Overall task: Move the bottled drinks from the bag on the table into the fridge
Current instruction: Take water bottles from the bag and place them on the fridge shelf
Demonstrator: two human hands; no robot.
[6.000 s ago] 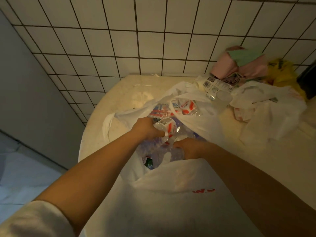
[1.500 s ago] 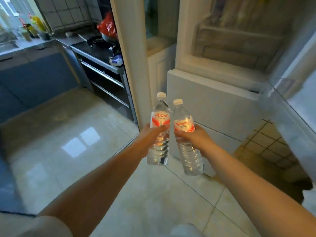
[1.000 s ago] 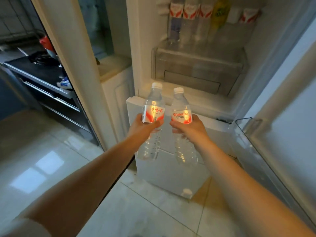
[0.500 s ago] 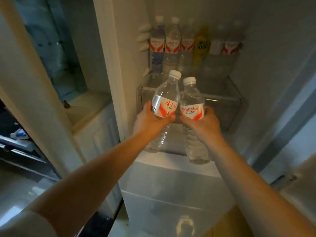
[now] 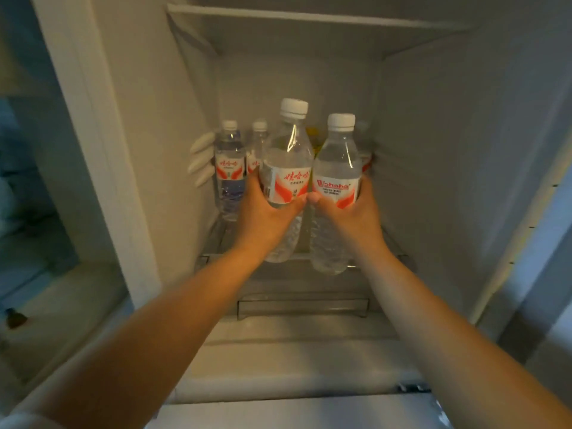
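My left hand (image 5: 263,216) grips a clear plastic water bottle w/ white cap and red-white label (image 5: 286,178), fingers wrapped round the label band, thumb across the front. My right hand (image 5: 353,216) grips a second clear plastic water bottle, white cap, red "Wahaha" label (image 5: 335,184), same way. Both bottles upright, side by side, touching or nearly so at the labels; my two thumbs meet betw. them. Left one stands a bit higher than the right.

Both are held inside the open white fridge (image 5: 433,150), over the front edge of its glass shelf (image 5: 216,239). Can't tell if the bases touch the shelf; they look just above it.

Behind, at the back of that shelf, a row of bottles: a clear water bottle w/ same red-white label at far left (image 5: 229,168), another beside it (image 5: 257,144), partly hidden by my left-hand bottle. Sth yellow (image 5: 312,139) shows betw. my two bottles, too hidden to say what. Another capped bottle peeks out at right (image 5: 363,140), blurred.

Under the shelf, a clear plastic drawer front (image 5: 303,306). White egg-shaped bumps (image 5: 201,159) on the fridge's left inner wall.
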